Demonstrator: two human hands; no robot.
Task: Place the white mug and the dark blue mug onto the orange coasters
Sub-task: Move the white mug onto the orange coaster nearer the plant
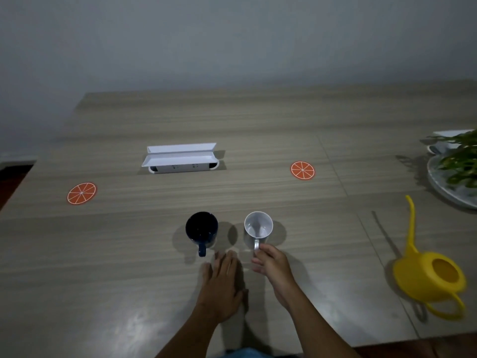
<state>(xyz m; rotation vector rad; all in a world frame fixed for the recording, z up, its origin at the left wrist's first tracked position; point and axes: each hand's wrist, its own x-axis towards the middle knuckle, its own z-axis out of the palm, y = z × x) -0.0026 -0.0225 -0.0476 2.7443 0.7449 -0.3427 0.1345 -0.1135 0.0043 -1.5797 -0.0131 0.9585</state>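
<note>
The dark blue mug [201,227] stands upright near the middle of the table, its handle pointing toward me. Just right of it stands the white mug [258,225], handle also toward me. My right hand [271,260] has its fingers pinched on the white mug's handle. My left hand [222,280] lies flat on the table with fingers spread, just right of the blue mug's handle and apart from it. One orange coaster [81,193] lies at the far left, a second orange coaster [302,170] lies to the right, beyond the white mug. Both coasters are bare.
A white socket box with raised lids [180,157] sits behind the mugs. A yellow watering can [429,273] stands at the right. A plant on a round tray [438,184] is at the far right edge. The table's left edge runs close to the left coaster.
</note>
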